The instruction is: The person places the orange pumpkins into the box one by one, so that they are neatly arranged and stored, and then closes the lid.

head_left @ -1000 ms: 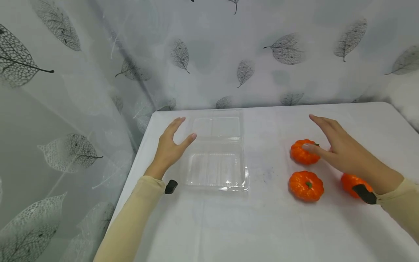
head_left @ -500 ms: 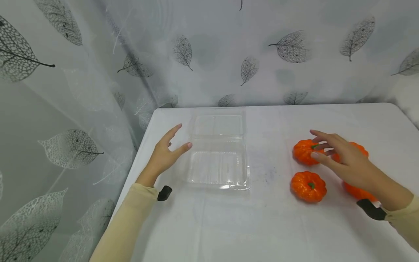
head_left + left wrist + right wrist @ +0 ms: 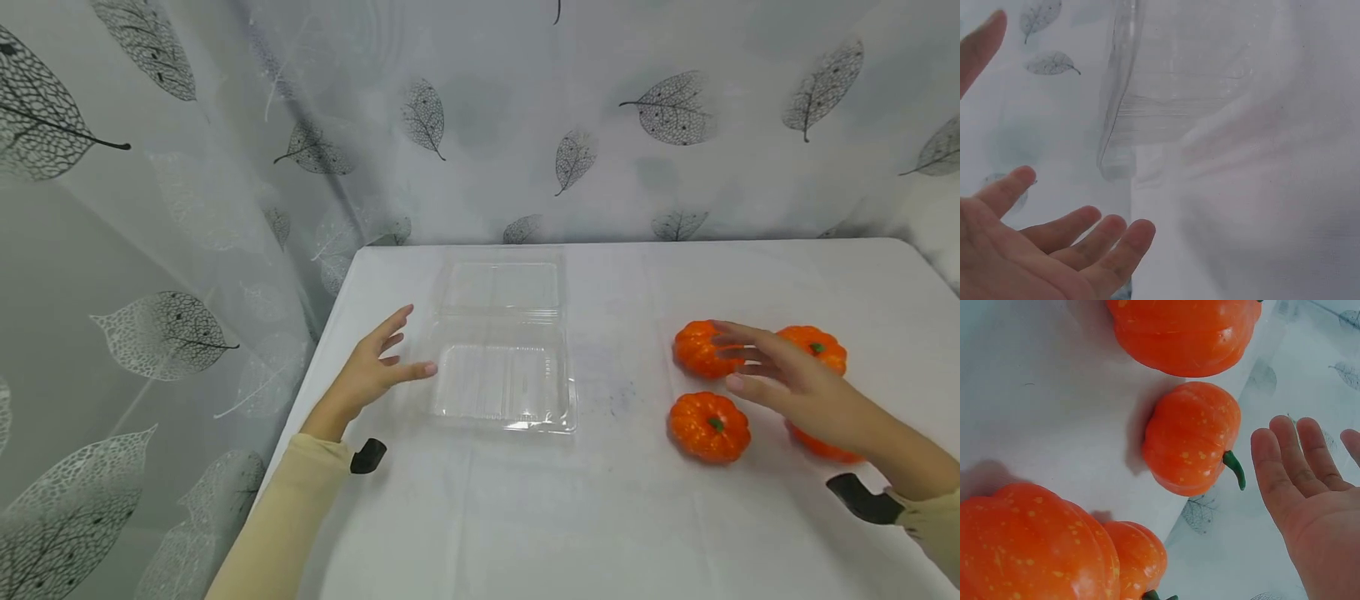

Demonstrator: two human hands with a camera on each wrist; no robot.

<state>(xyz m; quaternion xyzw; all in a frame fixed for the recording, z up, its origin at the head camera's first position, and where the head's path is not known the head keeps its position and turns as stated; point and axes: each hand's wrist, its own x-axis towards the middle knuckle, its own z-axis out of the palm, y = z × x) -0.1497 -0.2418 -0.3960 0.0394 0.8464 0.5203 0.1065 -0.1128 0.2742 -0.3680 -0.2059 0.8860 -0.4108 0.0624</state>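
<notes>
altogether four pumpkins, one clear container, both hands spread, holding nothing.

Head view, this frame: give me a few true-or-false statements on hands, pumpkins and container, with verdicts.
1. The clear container lies open and holds nothing. True.
2. The right hand grips a pumpkin. False: its fingers are straight, held over the pumpkins.
3. The left hand is open beside the container. True.
4. One pumpkin sits inside the container. False: all lie on the white table to its right.
</notes>
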